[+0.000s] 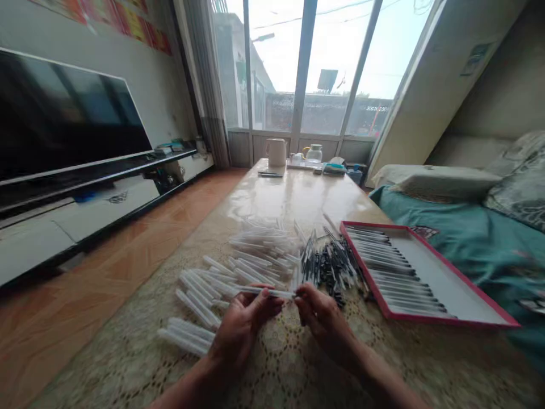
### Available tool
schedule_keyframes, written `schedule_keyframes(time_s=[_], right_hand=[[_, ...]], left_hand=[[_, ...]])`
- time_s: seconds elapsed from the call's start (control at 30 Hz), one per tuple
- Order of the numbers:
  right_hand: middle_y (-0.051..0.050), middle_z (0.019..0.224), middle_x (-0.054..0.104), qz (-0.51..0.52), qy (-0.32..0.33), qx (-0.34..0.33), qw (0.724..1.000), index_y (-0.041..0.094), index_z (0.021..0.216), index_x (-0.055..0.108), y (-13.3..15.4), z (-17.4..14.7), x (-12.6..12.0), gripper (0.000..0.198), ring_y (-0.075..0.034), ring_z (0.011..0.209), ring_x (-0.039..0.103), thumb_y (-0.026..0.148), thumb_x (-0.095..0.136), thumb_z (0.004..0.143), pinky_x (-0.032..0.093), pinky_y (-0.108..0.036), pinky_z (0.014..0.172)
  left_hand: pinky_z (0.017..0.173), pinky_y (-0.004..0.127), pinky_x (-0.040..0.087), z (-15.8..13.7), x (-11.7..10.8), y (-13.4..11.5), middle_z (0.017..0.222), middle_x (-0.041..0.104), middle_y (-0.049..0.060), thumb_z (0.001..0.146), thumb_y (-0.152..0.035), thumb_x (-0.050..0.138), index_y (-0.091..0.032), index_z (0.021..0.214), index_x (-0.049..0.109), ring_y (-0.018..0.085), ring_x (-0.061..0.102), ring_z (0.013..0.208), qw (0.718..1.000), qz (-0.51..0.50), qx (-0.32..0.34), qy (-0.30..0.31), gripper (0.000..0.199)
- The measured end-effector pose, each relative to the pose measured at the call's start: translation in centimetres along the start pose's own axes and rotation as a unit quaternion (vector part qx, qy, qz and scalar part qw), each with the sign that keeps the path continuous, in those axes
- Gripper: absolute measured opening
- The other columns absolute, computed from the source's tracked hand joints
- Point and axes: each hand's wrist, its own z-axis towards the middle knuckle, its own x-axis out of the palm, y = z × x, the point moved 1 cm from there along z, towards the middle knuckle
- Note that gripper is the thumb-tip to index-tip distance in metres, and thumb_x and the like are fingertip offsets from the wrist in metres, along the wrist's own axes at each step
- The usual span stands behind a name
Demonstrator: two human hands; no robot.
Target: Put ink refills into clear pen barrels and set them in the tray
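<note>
My left hand (247,318) is closed around a slim translucent white tube (276,293), held nearly level above the table. At the tube's right end, the fingers of my right hand (317,309) are pinched together; what lies between the fingertips is partly hidden. Left of and beyond my left hand spreads a loose pile of similar translucent tubes (251,264). A heap of thin dark-tipped pen parts (327,261) lies just past my right hand. To the right, a pink-rimmed tray (460,271) holds a row of slim pens (394,270) with dark ends.
A patterned cover lies on the long table (289,363). At its far end stand a beige pitcher (276,152), a glass jar (314,153) and a tissue box (334,168). A sofa with a teal cover (434,218) borders the right side; a TV cabinet (106,210) stands left.
</note>
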Motion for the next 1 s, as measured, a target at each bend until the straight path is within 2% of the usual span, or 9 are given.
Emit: schedule_keyframes(time_s=[0.07, 0.13, 0.33, 0.53, 0.73, 0.9, 1.0], right_hand=[[0.001, 0.062, 0.052, -0.002, -0.005, -0.001, 1.000, 0.021, 0.074, 0.044, 0.02, 0.23, 0.03, 0.027, -0.013, 0.060, 0.049, 0.031, 0.030, 0.095, 0.034, -0.023, 0.059], [0.001, 0.062, 0.052, 0.001, -0.008, 0.000, 1.000, 0.021, 0.071, 0.043, 0.10, 0.37, -0.01, 0.030, -0.013, 0.060, 0.049, 0.032, 0.029, 0.095, 0.035, -0.023, 0.059], [0.004, 0.061, 0.052, 0.024, 0.001, 0.014, 1.000, 0.021, 0.091, 0.045, 0.54, 0.33, -0.36, 0.015, -0.012, 0.058, 0.050, 0.031, 0.034, 0.094, 0.035, -0.022, 0.058], [0.003, 0.058, 0.051, 0.017, -0.002, 0.016, 1.000, 0.021, 0.073, 0.043, 0.38, 0.37, -0.19, 0.031, -0.012, 0.057, 0.049, 0.033, 0.027, 0.096, 0.035, -0.022, 0.057], [0.004, 0.060, 0.052, 0.016, -0.008, 0.004, 1.000, 0.020, 0.090, 0.046, 0.53, 0.24, -0.32, 0.013, -0.012, 0.056, 0.049, 0.029, 0.036, 0.092, 0.036, -0.022, 0.057], [0.004, 0.058, 0.051, 0.032, 0.007, 0.002, 0.999, 0.021, 0.077, 0.044, 0.39, 0.26, -0.22, 0.023, -0.011, 0.055, 0.049, 0.029, 0.032, 0.095, 0.036, -0.022, 0.056], [0.001, 0.064, 0.054, -0.001, -0.026, -0.007, 1.000, 0.020, 0.075, 0.047, 0.47, 0.25, -0.43, 0.024, -0.013, 0.062, 0.051, 0.031, 0.036, 0.094, 0.037, -0.023, 0.060]], left_hand=[[0.072, 0.027, 0.054, -0.08, 0.04, -0.03, 0.073, 0.073, 0.007, 0.072, -0.022, 0.071, -0.012, 0.085, 0.063, 0.017, 0.069, 0.071, 1.000, 0.001, -0.007, 0.008, 0.018], [0.072, 0.028, 0.054, -0.12, 0.06, -0.05, 0.073, 0.073, 0.007, 0.072, -0.022, 0.071, -0.012, 0.085, 0.063, 0.017, 0.069, 0.072, 1.000, 0.000, -0.010, 0.011, 0.018], [0.071, 0.028, 0.055, 0.01, -0.04, -0.04, 0.074, 0.073, 0.006, 0.070, -0.021, 0.074, -0.013, 0.082, 0.064, 0.017, 0.069, 0.070, 1.000, -0.007, -0.002, 0.000, 0.018], [0.072, 0.027, 0.055, 0.00, -0.02, -0.09, 0.074, 0.073, 0.007, 0.070, -0.022, 0.073, -0.012, 0.083, 0.064, 0.017, 0.069, 0.071, 1.000, -0.003, -0.011, 0.001, 0.019], [0.069, 0.026, 0.055, 0.07, -0.06, -0.08, 0.074, 0.073, 0.005, 0.067, -0.022, 0.076, -0.013, 0.082, 0.064, 0.016, 0.069, 0.070, 1.000, -0.010, -0.001, -0.004, 0.021], [0.072, 0.027, 0.055, 0.12, -0.27, 0.13, 0.072, 0.072, 0.005, 0.071, -0.022, 0.073, -0.013, 0.083, 0.064, 0.016, 0.069, 0.070, 1.000, -0.001, -0.005, 0.007, 0.017], [0.073, 0.027, 0.054, 0.04, -0.29, 0.17, 0.073, 0.072, 0.004, 0.073, -0.023, 0.071, -0.014, 0.083, 0.064, 0.016, 0.069, 0.072, 1.000, 0.013, -0.001, 0.016, 0.015]])
